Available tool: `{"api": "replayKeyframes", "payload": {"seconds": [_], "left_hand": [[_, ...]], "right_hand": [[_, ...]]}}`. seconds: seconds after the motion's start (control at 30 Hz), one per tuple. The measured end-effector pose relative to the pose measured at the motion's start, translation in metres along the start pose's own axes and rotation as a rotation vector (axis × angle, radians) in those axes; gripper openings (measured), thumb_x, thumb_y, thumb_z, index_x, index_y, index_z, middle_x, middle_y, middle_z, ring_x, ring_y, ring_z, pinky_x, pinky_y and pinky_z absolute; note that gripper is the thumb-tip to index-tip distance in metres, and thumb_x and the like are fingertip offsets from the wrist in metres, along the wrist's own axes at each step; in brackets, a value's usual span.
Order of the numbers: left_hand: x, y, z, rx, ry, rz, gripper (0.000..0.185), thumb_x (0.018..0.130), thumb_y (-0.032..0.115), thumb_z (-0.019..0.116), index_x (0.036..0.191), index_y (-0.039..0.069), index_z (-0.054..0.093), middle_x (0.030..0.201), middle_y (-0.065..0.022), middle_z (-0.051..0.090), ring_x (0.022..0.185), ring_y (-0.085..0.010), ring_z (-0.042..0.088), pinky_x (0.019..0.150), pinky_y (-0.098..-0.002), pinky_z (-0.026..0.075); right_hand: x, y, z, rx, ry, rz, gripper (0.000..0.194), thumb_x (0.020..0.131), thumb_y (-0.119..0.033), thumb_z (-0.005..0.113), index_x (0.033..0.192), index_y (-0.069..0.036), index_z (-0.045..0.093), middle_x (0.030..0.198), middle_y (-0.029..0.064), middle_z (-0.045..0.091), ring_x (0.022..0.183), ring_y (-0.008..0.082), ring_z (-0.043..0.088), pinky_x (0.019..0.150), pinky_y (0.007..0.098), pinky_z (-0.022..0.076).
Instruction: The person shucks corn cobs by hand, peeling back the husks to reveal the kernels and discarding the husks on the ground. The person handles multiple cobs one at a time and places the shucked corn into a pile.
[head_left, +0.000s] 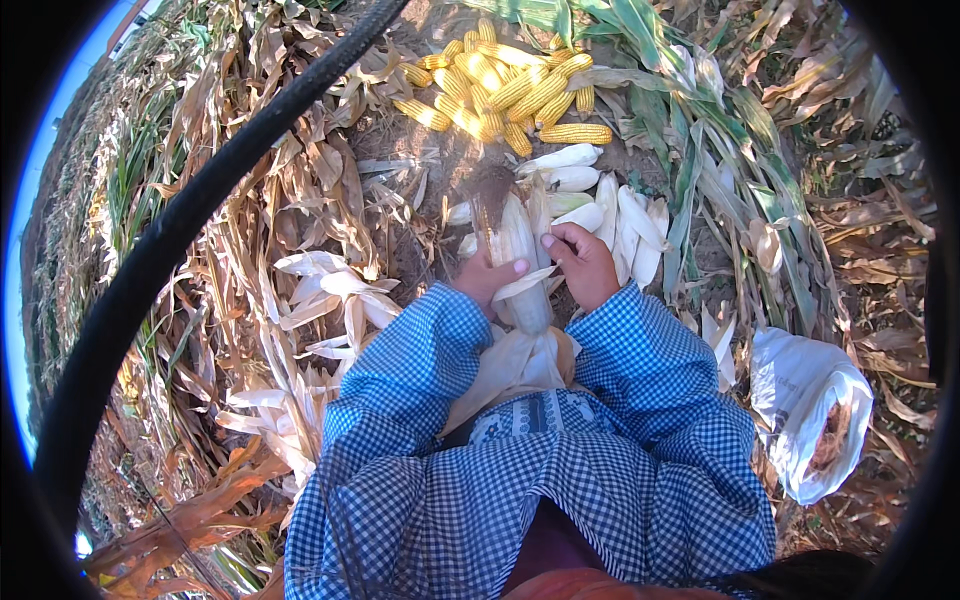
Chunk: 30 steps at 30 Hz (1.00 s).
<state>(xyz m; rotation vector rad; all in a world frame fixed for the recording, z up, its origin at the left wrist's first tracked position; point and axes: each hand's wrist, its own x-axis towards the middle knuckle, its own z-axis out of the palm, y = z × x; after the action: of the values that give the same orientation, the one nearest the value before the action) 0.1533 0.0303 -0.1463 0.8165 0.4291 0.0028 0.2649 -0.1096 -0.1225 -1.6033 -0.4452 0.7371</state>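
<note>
An ear of corn in pale, dry husk (516, 232) stands in front of my lap, with dark brown silk (491, 189) at its tip. Yellow kernels show through a gap along its left side. My left hand (489, 276) wraps the ear from the left, its thumb lying across the husk. At the ear's right side, my right hand (586, 264) has thumb and fingers closed on a loosened husk leaf (538, 214). More pale husk leaves (517, 360) hang below the ear over my lap. Behind my right hand lie several ears still in white husk (637, 229).
Bare yellow corn ears (525, 90) form a heap on the soil ahead. Peeled husks (337, 292) lie to the left, beside dry stalks (247, 187). Green-brown stalks (682, 165) are on the right. A white sack (776, 390) holds brown fibres. A dark strap (202, 195) crosses the view.
</note>
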Motion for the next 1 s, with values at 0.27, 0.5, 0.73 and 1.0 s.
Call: {"api": "replayKeyframes", "payload": {"seconds": [0.27, 0.5, 0.73, 1.0], "left_hand": [[-0.013, 0.023, 0.002, -0.059, 0.038, 0.089, 0.055, 0.08, 0.014, 0.07, 0.126, 0.0, 0.044, 0.111, -0.0144, 0.061, 0.101, -0.0276, 0.061, 0.087, -0.0447, 0.051], [-0.002, 0.05, -0.032, -0.524, 0.173, 0.348, 0.044, 0.084, 0.033, 0.068, 0.115, 0.003, 0.056, 0.106, -0.0132, 0.065, 0.103, -0.0303, 0.059, 0.094, -0.0481, 0.048], [-0.003, 0.051, -0.04, -0.459, 0.365, 0.297, 0.029, 0.091, 0.028, 0.062, 0.111, 0.007, 0.058, 0.101, -0.0092, 0.064, 0.091, -0.0219, 0.062, 0.083, -0.042, 0.052], [-0.009, 0.02, 0.006, -0.224, 0.034, 0.208, 0.055, 0.09, 0.02, 0.063, 0.135, 0.003, 0.036, 0.123, -0.0127, 0.052, 0.116, -0.0239, 0.05, 0.1, -0.0413, 0.041]], "right_hand": [[0.002, 0.0, -0.012, 0.069, 0.141, -0.009, 0.022, 0.092, -0.018, 0.057, 0.101, 0.002, 0.06, 0.08, 0.0056, 0.065, 0.068, 0.0127, 0.059, 0.063, 0.0271, 0.0473], [0.013, -0.009, -0.055, -1.095, 0.153, -0.155, 0.021, 0.085, -0.023, 0.054, 0.087, -0.003, 0.059, 0.084, 0.0159, 0.064, 0.077, 0.0329, 0.062, 0.067, 0.043, 0.0466], [0.019, -0.004, -0.048, -1.075, 0.182, -0.102, 0.033, 0.083, -0.021, 0.059, 0.109, -0.002, 0.056, 0.11, 0.0198, 0.059, 0.101, 0.0353, 0.057, 0.088, 0.043, 0.0453], [-0.007, -0.005, 0.027, -0.442, -0.075, -0.215, 0.047, 0.089, -0.021, 0.058, 0.129, 0.0, 0.044, 0.123, 0.0201, 0.053, 0.116, 0.0305, 0.051, 0.098, 0.0369, 0.0402]]}}
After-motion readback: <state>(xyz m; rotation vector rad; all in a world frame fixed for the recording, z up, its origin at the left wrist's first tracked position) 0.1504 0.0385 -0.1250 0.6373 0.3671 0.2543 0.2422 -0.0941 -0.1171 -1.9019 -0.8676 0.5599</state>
